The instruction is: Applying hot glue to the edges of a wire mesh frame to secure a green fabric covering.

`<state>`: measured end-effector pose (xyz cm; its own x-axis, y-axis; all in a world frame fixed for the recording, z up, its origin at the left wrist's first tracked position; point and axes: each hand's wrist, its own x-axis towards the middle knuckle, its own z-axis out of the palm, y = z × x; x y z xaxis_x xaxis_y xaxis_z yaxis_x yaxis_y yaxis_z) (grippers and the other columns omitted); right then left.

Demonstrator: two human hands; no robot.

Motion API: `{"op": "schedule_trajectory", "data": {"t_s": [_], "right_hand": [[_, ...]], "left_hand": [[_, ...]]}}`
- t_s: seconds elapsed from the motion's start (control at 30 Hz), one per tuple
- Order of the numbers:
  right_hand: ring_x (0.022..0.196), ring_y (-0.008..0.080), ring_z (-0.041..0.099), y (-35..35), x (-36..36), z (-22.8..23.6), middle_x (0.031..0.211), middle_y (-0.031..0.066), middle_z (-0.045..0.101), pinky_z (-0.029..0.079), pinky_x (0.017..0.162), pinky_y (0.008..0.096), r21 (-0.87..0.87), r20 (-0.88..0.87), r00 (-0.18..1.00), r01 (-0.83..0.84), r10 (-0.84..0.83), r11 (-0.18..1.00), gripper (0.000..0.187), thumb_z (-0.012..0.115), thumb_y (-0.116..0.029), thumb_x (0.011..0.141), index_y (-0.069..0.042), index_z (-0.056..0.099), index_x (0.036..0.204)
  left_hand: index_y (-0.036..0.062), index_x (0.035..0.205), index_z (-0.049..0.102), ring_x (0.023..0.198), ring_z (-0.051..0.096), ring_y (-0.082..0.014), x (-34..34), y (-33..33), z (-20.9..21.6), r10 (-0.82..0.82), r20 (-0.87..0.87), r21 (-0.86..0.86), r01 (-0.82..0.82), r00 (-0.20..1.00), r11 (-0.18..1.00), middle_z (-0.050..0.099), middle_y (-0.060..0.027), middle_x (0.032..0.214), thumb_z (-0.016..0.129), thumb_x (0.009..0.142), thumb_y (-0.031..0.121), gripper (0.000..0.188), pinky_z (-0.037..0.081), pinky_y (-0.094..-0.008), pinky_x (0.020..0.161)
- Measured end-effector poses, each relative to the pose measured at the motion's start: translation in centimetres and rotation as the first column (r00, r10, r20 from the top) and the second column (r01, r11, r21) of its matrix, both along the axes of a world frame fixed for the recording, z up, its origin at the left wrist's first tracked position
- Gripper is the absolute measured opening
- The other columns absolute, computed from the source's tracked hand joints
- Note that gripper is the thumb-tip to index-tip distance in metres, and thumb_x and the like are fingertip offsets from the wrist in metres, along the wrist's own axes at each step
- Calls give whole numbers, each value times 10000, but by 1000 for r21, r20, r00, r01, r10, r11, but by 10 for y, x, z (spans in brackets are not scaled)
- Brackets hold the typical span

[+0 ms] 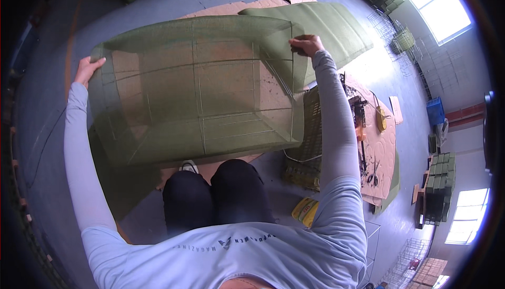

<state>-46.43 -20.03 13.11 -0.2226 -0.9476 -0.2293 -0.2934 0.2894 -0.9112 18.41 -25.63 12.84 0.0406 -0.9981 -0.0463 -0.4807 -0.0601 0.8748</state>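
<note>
In front of me is a large box-shaped wire frame point(201, 111) with sheer green mesh fabric point(168, 97) over it. The thin rods and the cardboard below show through the mesh. My left hand point(89, 70) is closed on the fabric at the upper left corner, thumb on top. Near the upper right corner, my right hand point(307, 45) pinches the mesh beside an upright rod, its fingers partly hidden. Both arms reach forward, spread wide. Whether either hand also grips the wire itself I cannot tell.
Flat green fabric point(336, 31) lies on cardboard beyond the frame. At right, a dark green plastic crate point(305, 170) stands by cardboard point(379, 155) bearing scissors point(373, 174) and a yellow power strip point(381, 119). Stacked green boxes point(441, 181) and a blue crate point(435, 111) stand farther right.
</note>
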Motion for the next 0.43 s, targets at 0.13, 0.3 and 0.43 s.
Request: {"op": "schedule_trajectory", "data": {"t_s": [0.13, 0.3, 0.43], "right_hand": [[534, 128, 598, 13, -12, -14, 667, 76, 630, 478, 467, 220, 20, -54, 998, -23, 24, 1000, 269, 730, -195, 674, 16, 629, 808], [578, 100, 579, 40, -15, -24, 677, 50, 618, 462, 500, 210, 83, -15, 996, -81, 82, 993, 300, 744, -221, 662, 11, 632, 816], [579, 137, 596, 60, -12, -48, 712, 62, 627, 485, 527, 224, 59, -145, 973, -172, 179, 983, 350, 728, -231, 685, 10, 618, 914]], "left_hand": [[-14, 888, 598, 664, 561, -109, 0, 13, -17, 29, -20, 56, -28, 999, 998, 613, -52, 788, 661, 739, 180, 252, 449, -261, 606], [-31, 867, 600, 633, 560, -99, -5, 53, -18, 61, -32, -7, -61, 998, 998, 615, -53, 780, 666, 734, 174, 253, 448, -248, 573], [-18, 914, 611, 677, 563, -93, 8, 85, -35, 128, 12, -60, -127, 992, 990, 623, -51, 790, 663, 736, 158, 255, 444, -234, 619]]}}
